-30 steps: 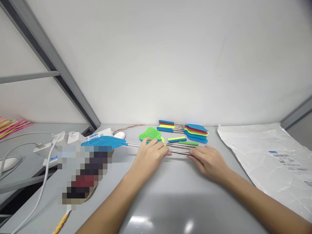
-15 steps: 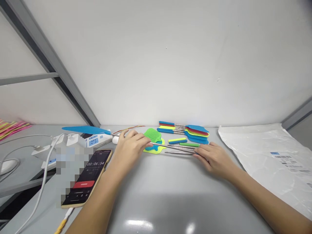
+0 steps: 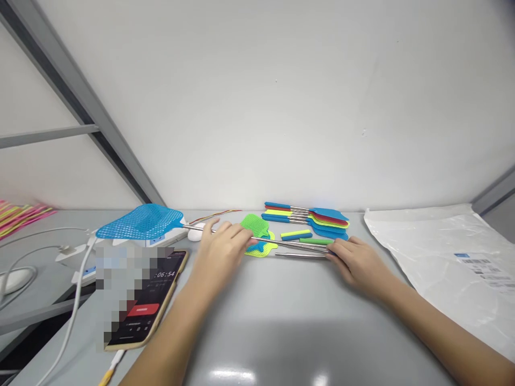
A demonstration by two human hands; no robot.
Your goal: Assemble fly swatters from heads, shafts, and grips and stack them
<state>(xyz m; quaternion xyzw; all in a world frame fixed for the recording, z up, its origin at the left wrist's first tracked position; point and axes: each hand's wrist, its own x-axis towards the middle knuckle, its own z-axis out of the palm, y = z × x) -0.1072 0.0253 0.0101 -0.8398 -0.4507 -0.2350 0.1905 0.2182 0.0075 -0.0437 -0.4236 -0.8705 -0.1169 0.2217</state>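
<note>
Over the far part of the table (image 3: 273,327), in the head view, the blue fly swatter (image 3: 147,221) stretches left to right, mesh leftmost; the left hand (image 3: 224,249), nearer that mesh, grips its rod (image 3: 289,244) midway, the right hand (image 3: 357,262) closed around its right end.

I watched the left hand (image 3: 225,247) carry its grip on the blue swatter (image 3: 140,222) toward the surface (image 3: 273,338)'s left edge, so more metal shaft (image 3: 287,243) showed between it and the right hand (image 3: 354,264). The swatter's head had left the phone (image 3: 161,292)'s far end, turned edge-on, then tipped its mesh face back into view. The green head (image 3: 252,225) and yellow head (image 3: 257,253) had come out from under the fingers.
</note>
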